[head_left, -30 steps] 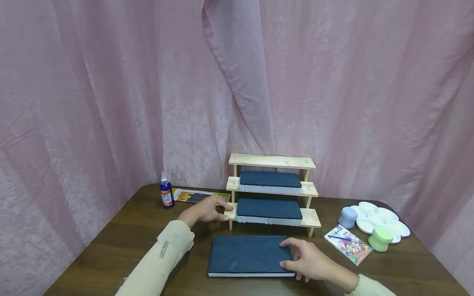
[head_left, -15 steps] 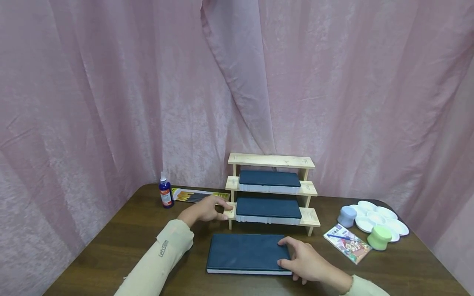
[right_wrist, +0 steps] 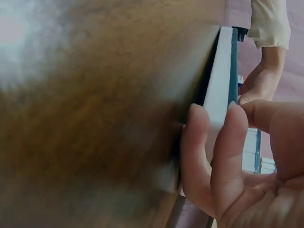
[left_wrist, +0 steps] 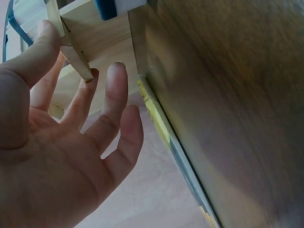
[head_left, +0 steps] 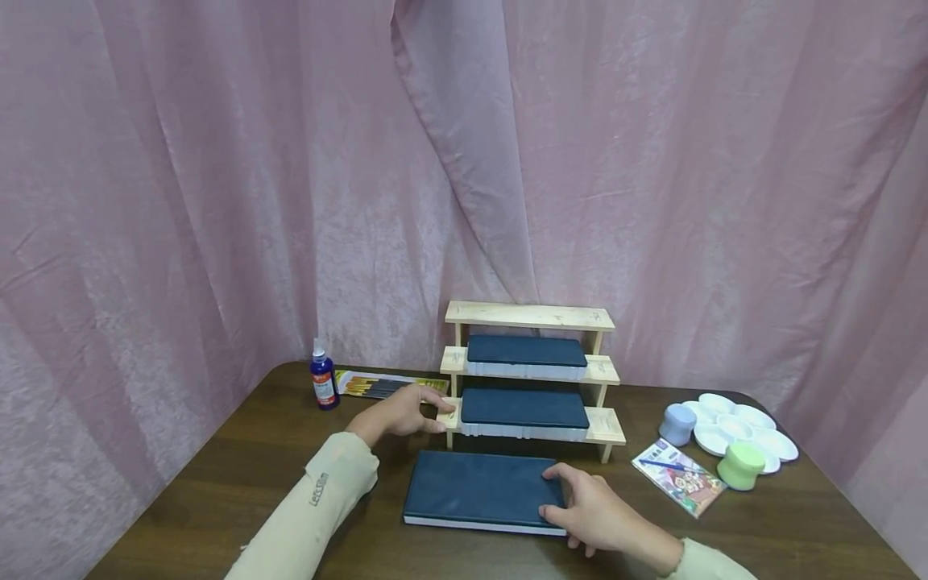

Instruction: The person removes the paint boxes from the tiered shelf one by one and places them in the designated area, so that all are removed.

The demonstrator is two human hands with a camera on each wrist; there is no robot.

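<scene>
In the head view a three-tier wooden stand (head_left: pixel 605 423) stands at the table's back. My left hand (head_left: pixel 399 412) holds the left end of its lowest shelf; in the left wrist view the thumb is on one side of the board, fingers on the other. A flat dark teal case (head_left: pixel 478 487) with a white side lies in front of the stand. My right hand (head_left: pixel 594 515) grips its right end, thumb and index finger on the lid. In the right wrist view other fingertips (right_wrist: pixel 197 116) reach the case's edge. Similar cases (head_left: pixel 525 408) sit on the lower and middle shelves.
On the left stand a blue bottle (head_left: pixel 324 379) and a packet of brushes (head_left: pixel 370 384). To the right are a white flower-shaped palette (head_left: pixel 714 439), a blue pot (head_left: pixel 677 424), a green pot (head_left: pixel 741 466) and a picture booklet (head_left: pixel 681 479) bearing a thin brush. A pink curtain (head_left: pixel 348 201) hangs behind.
The case in front has shifted slightly away from me toward the stand, my right hand moving along with it. My left hand stays at the lowest shelf.
</scene>
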